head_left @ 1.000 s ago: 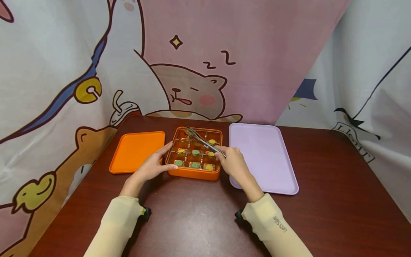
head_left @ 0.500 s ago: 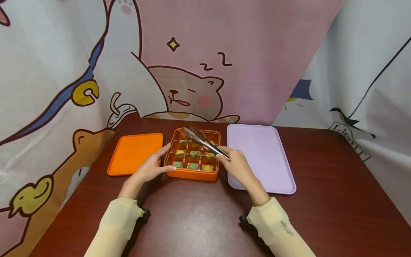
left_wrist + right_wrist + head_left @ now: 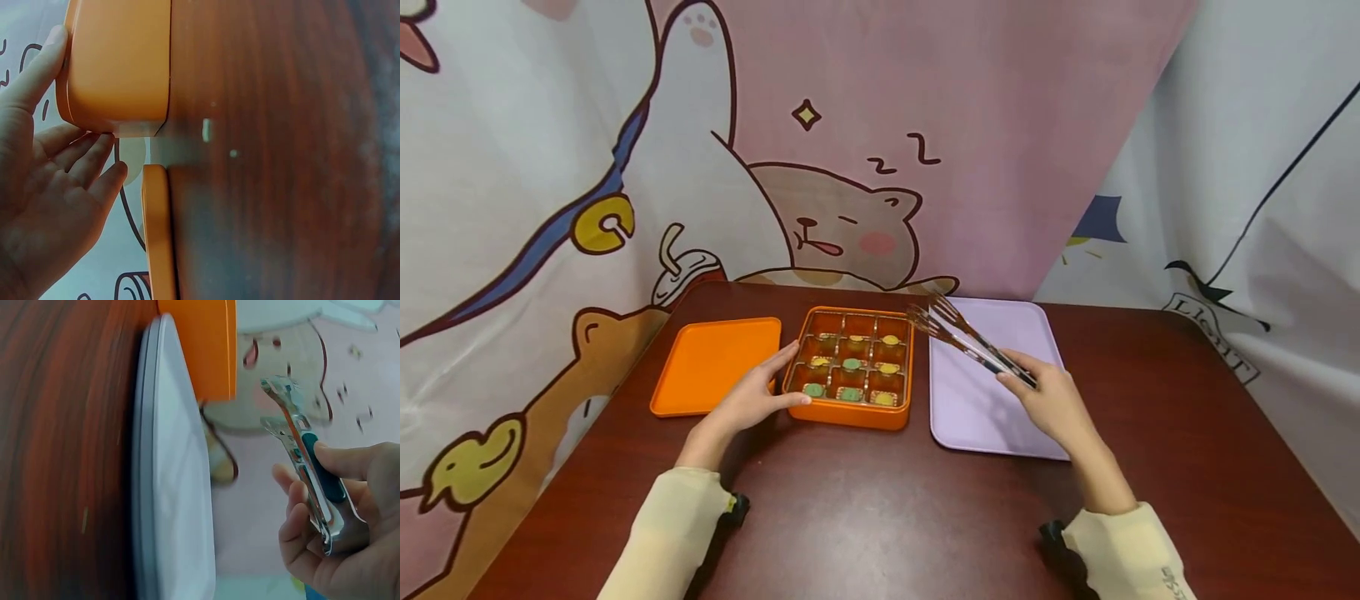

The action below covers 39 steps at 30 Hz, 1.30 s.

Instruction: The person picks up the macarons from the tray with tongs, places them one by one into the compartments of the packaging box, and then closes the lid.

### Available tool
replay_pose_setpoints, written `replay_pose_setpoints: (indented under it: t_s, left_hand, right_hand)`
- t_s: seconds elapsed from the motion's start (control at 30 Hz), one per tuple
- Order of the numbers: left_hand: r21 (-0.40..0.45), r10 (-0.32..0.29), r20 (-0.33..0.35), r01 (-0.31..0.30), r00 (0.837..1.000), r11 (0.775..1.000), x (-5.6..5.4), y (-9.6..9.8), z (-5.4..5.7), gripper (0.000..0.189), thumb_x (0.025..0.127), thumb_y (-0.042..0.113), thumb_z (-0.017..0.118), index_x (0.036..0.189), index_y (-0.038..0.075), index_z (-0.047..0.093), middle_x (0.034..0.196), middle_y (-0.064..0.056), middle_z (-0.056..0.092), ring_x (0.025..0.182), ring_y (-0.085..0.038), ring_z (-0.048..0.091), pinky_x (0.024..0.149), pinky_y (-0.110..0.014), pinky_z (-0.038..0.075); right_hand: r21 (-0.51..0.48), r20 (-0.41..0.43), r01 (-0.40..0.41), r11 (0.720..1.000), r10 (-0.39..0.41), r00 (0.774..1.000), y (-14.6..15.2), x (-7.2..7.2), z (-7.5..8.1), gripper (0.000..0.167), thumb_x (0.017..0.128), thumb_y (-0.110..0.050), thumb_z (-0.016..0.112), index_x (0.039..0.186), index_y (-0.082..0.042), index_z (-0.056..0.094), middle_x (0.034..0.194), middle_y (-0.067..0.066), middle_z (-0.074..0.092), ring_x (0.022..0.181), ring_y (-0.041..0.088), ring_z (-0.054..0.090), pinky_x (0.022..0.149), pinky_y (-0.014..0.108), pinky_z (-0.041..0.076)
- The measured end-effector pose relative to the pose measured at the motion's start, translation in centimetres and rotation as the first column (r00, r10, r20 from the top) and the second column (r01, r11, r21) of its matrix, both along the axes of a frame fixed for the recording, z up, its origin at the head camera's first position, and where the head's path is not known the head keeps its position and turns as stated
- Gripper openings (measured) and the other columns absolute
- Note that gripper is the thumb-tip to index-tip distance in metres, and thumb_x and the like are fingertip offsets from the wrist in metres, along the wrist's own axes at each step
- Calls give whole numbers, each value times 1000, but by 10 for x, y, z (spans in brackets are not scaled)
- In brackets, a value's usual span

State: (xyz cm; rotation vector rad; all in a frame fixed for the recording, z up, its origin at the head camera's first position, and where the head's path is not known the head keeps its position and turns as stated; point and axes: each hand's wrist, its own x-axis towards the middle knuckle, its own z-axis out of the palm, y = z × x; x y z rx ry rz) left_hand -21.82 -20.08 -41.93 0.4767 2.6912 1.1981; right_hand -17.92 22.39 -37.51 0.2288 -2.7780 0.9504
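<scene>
An orange box [image 3: 850, 415] with a clear divided insert stands mid-table, small yellow and green pieces lying in its compartments. My left hand [image 3: 748, 404] rests on its near left corner, thumb along the front rim and fingers straight against the left side. In the left wrist view the fingertips touch the orange wall. My right hand [image 3: 1052, 400] holds metal tongs [image 3: 973, 342] with dark grip pads [image 3: 324, 470], over the lilac tray [image 3: 973, 425]. The tongs' two arms stand apart with nothing visible between their tips. Part of the tray is hidden behind the hand and tongs.
An orange lid [image 3: 715, 367] lies flat on the left, close to the box. The dark wooden table [image 3: 850, 517] extends in front and to the right. A cartoon-printed curtain [image 3: 985, 150] hangs behind the table.
My right hand has moved the tongs from above the box rightward over the tray, and their arms have spread apart. The left hand has stayed at the box corner.
</scene>
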Motion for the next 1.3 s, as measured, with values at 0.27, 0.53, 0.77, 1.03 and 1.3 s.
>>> replay_pose_setpoints:
  t_s: [0.27, 0.53, 0.77, 1.03, 1.3]
  left_hand:
    - [-5, -2, -13, 2, 1000, 1000, -1, 0, -2, 92, 89, 33, 75, 160, 13, 21, 168, -9, 18, 153, -39, 19, 120, -63, 21]
    - [15, -9, -1, 9, 1000, 1000, 0, 1, -3, 92, 89, 32, 75, 160, 12, 21, 168, -9, 18, 153, -39, 18, 120, -63, 21]
    - [20, -14, -12, 15, 1000, 1000, -1, -1, -5, 94, 88, 36, 75, 160, 12, 21, 168, -9, 18, 153, -38, 19, 120, -63, 21]
    - [9, -9, -9, 9, 1000, 1000, -1, 1, -1, 92, 89, 34, 75, 161, 13, 20, 168, -9, 18, 153, -39, 19, 120, -64, 21]
    - [-20, -12, -18, 11, 1000, 1000, 0, 1, 2, 93, 88, 33, 76, 160, 9, 22, 167, -12, 19, 152, -41, 21, 119, -64, 22]
  right_hand:
    - [89, 118, 105, 991, -115, 986, 68, 19, -10, 45, 98, -28, 64, 136, -3, 61, 121, 34, 63, 89, 35, 55, 66, 33, 37]
    - [168, 246, 153, 974, -191, 950, 122, 35, -25, 53, 98, -34, 62, 140, -2, 55, 128, 40, 55, 102, 48, 56, 75, 53, 47]
    - [250, 298, 144, 958, -217, 929, 150, 38, -31, 54, 94, -32, 68, 134, 3, 57, 126, 42, 55, 106, 56, 53, 82, 65, 44]
    - [295, 331, 115, 949, -215, 919, 153, 37, -27, 48, 88, -25, 73, 123, 6, 64, 107, 32, 69, 93, 50, 60, 75, 59, 45]
    - [242, 157, 141, 960, -182, 971, 124, 36, -16, 51, 92, -26, 70, 130, 6, 59, 117, 36, 64, 105, 52, 59, 79, 63, 47]
